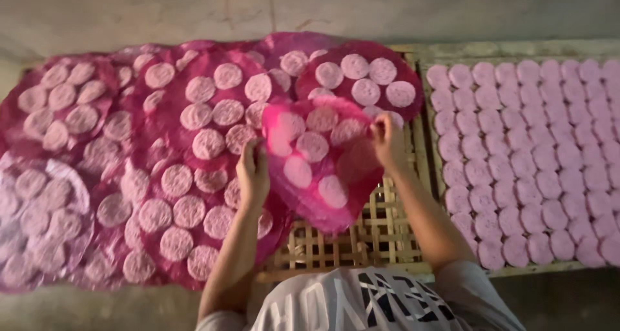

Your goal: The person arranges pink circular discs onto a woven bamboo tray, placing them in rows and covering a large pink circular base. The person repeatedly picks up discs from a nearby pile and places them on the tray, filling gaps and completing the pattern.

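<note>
I hold a round pink plastic sheet (323, 169) dotted with several pale round discs, lifted and tilted above a woven bamboo rack (381, 231). My left hand (253, 175) grips the sheet's left edge. My right hand (386, 139) pinches its upper right edge. Part of the sheet's lower half hangs down over the rack.
Several more pink sheets with pale discs (161, 169) lie overlapping across the rack to the left and behind. On the right a second rack (536, 156) is packed with rows of pink discs. A pale wall (310, 8) runs behind; bare floor lies in front.
</note>
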